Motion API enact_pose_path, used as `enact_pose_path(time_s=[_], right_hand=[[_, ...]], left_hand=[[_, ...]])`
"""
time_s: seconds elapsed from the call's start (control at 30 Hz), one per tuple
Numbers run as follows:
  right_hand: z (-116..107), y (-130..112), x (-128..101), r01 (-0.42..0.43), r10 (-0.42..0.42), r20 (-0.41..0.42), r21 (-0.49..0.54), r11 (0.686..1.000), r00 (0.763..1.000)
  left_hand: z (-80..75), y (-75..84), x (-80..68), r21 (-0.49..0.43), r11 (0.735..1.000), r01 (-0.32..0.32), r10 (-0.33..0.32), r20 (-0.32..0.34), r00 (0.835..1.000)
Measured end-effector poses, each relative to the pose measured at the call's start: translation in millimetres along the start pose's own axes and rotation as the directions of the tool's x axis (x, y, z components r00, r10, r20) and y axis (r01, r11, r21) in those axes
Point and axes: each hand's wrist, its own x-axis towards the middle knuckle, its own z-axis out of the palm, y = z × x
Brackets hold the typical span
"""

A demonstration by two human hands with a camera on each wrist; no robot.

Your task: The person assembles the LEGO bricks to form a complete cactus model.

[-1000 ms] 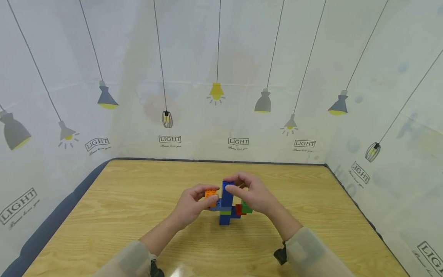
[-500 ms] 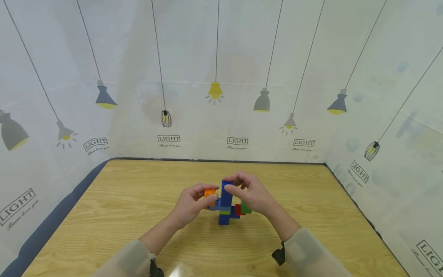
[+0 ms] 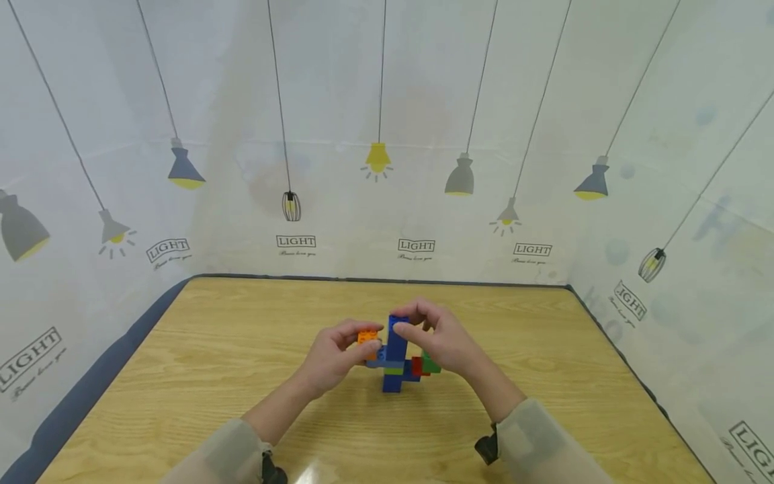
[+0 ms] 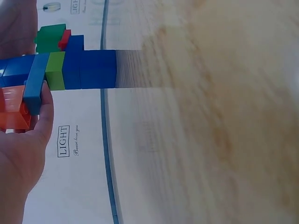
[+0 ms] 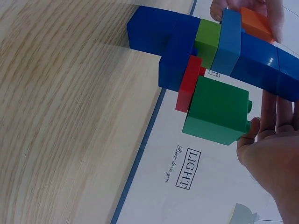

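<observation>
A brick structure stands on the wooden table [image 3: 230, 356]. It is a dark blue tower [image 3: 396, 359] with a lime band and a lighter blue plate [image 4: 35, 84] across it. A red brick [image 3: 417, 367] and a green brick [image 3: 432, 364] stick out on its right side. My left hand [image 3: 355, 341] pinches an orange brick [image 3: 367, 336] that sits on the plate at the tower's left. My right hand [image 3: 404, 321] curls its fingers round the top of the tower. The right wrist view shows the green brick [image 5: 217, 112] just beside my palm [image 5: 273, 158].
A curtain printed with hanging lamps and "LIGHT" labels [image 3: 416, 247] walls in the table on the back and both sides. A dark edge strip [image 3: 91, 390] runs along the table's left side. Bare wood [image 3: 574, 363] lies around the structure.
</observation>
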Motion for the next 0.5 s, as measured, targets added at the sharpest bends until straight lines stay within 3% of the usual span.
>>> enact_pose_path(time_s=[0.5], right_hand=[[0.4,2.2,-1.4,0.025,-0.025,-0.002,-0.027,0.999,1.000]], left_hand=[[1.1,2.0,-0.2,-0.006,0.999,0.039,-0.039,0.009,0.999]])
